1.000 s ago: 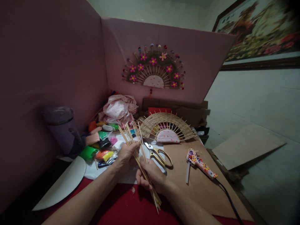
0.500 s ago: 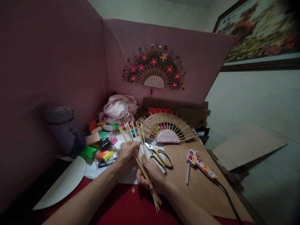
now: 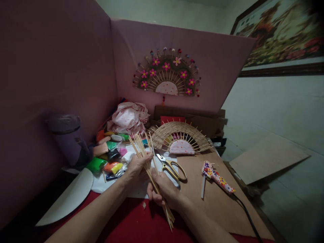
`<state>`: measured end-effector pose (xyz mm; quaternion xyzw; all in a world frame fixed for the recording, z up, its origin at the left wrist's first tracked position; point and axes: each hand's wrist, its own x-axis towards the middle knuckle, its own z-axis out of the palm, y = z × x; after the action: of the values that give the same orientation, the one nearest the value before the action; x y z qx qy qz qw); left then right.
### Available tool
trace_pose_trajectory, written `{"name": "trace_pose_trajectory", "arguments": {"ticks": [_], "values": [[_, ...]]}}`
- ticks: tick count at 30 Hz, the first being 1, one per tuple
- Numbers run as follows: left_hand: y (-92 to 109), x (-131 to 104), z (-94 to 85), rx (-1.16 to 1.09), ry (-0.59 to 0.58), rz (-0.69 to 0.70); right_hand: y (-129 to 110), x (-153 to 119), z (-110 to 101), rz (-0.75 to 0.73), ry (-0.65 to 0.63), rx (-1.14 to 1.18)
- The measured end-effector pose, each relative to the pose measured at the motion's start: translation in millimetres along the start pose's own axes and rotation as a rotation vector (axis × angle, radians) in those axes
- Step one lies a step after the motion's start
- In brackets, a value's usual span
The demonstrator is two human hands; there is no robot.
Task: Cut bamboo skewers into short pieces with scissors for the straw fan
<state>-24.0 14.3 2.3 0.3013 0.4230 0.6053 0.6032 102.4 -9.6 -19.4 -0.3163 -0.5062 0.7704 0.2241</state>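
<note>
Wooden sticks (image 3: 150,171) — a loose bundle, splayed at the top — slant between both hands above the near part of the table, over white paper (image 3: 101,186) and red cloth (image 3: 126,224). The left hand (image 3: 137,166) pinches them between thumb and fingers; the right hand (image 3: 163,189) has its fingers curled round their lower part, thumb laid along them. Small dark marks in the corner of the framed picture (image 3: 280,37) look like writing, too small to read. Clear packets hold coloured stuff: a green packet (image 3: 96,164), an orange and yellow packet (image 3: 113,167). Behind them stands a purple container (image 3: 71,141), plastic over its top — contents hidden. Gold-handled scissors (image 3: 172,170) lie just beyond the right hand.
</note>
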Motion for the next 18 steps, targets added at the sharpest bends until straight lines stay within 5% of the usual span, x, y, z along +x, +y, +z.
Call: {"name": "trace_pose_trajectory", "arguments": {"ticks": [7,10,15,17,18], "values": [[-4,-2,1.6,0.041,-0.025,0.045,-6,-4,0,0.051,0.041,0.155],[7,2,0.7,0.15,-0.027,0.192,-8,-3,-3,0.003,0.139,0.261],[54,40,-10.1,0.93,0.224,0.585,-8,0,-12,-0.068,0.235,0.378],[69,59,-16.4,1.458,0.227,0.566,-8,1,-13,-0.072,0.231,0.399],[74,68,-19.8,1.549,0.227,0.536,-8,1,-14,-0.071,0.23,0.403]]}}
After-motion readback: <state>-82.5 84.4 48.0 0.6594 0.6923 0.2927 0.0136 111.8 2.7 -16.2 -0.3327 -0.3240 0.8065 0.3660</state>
